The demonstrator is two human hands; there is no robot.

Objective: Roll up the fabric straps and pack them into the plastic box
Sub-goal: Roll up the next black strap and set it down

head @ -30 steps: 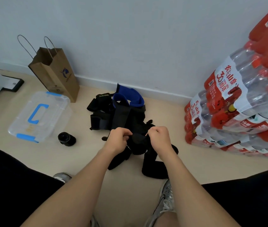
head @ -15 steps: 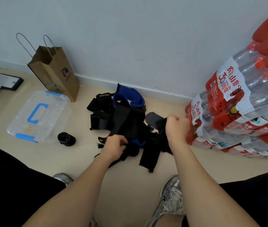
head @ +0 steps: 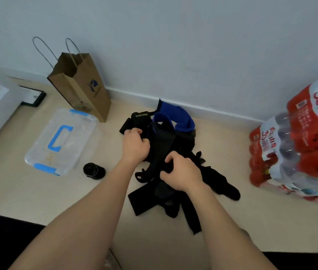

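Head view. One plastic box (head: 62, 141), lid on, on the floor (head: 222, 152) at left. One rolled strap (head: 94, 171) just beside the box. One tangled pile of straps (head: 185, 141) mid-floor, black and blue; strap count not resolvable.

Left hand (head: 134, 145): fingers (head: 140, 132) curled, gripping the pile's left edge.

Right hand (head: 181, 172): fingers (head: 170, 159) curled round one long black strap (head: 163, 141).

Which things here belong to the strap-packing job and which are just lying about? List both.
Job: fabric straps, gripped by left hand and right hand; plastic box, lid on; small black cylinder, maybe a rolled strap.
Lying about: paper bag; bottled water packs; black frame by the wall.
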